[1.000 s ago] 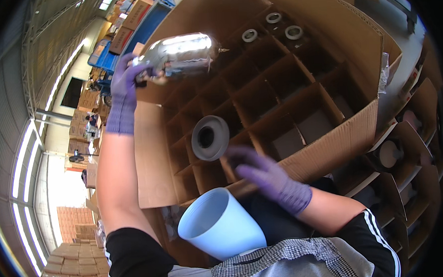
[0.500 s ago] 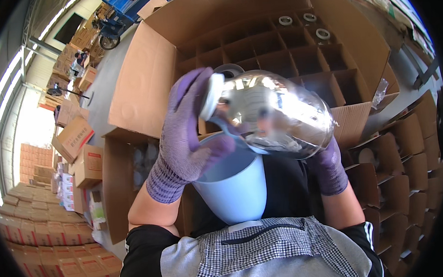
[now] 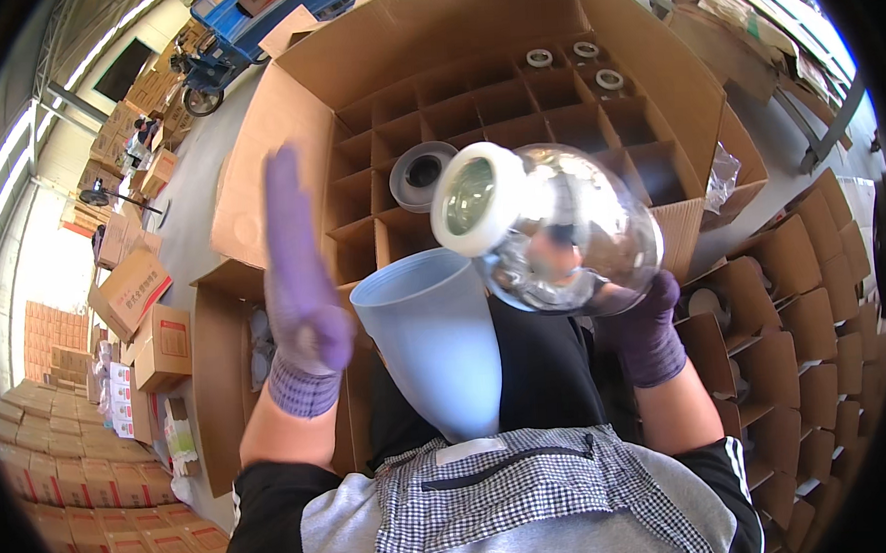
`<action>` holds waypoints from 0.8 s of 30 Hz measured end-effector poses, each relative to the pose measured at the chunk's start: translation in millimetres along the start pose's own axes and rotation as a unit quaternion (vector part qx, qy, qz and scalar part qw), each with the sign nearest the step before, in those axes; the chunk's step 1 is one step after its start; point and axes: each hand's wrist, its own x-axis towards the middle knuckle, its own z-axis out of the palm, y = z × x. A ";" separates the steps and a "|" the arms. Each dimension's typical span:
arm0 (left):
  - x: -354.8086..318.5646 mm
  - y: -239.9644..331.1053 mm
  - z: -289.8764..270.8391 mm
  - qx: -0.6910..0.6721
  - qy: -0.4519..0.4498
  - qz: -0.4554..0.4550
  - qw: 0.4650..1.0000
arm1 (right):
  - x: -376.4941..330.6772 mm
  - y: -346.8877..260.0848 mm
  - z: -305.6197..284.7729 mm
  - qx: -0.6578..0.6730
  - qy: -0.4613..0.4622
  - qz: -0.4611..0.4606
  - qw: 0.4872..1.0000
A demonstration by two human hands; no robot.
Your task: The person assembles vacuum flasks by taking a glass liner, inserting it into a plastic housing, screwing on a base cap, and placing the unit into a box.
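A silvered glass flask liner [image 3: 601, 223] hangs tilted over my lap. Its open mouth, ringed by a white collar [image 3: 504, 231], points left. My right hand [image 3: 646, 331], in a purple glove, is closed round the liner's lower right end. Standing up with fingers stretched, my purple-gloved left hand [image 3: 302, 269] is seen edge-on and blurred. It holds nothing and is apart from the liner. Between my hands a pale blue tapered plastic vessel [image 3: 432, 347] leans in my lap, its wide mouth upward and empty as far as I can see.
Ahead lies an open carton [image 3: 290, 124] with cardboard dividers. A grey ring-shaped part [image 3: 422, 175] sits on them, and several white-rimmed pieces stand in far cells. Divided cartons [image 3: 768, 360] crowd my right. A smaller carton [image 3: 223, 378] is at my left. Stacked boxes fill the far left.
My left hand has let go of the liner's collar and moved left, its fingers straightening. The liner's mouth has swung toward me into view. The blue vessel has shifted slightly left.
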 end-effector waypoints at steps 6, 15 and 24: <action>-146.0 -28.5 83.3 -0.164 0.213 -0.276 0.923 | -38.5 -46.2 -8.2 0.027 0.077 -0.097 0.992; -68.3 32.1 115.2 0.265 -0.304 -0.021 0.915 | -210.9 -116.2 -131.0 -0.206 0.261 0.054 0.942; -14.6 69.1 149.0 0.259 -0.461 -0.079 0.845 | -182.2 -46.8 -57.4 -0.199 0.164 0.189 0.948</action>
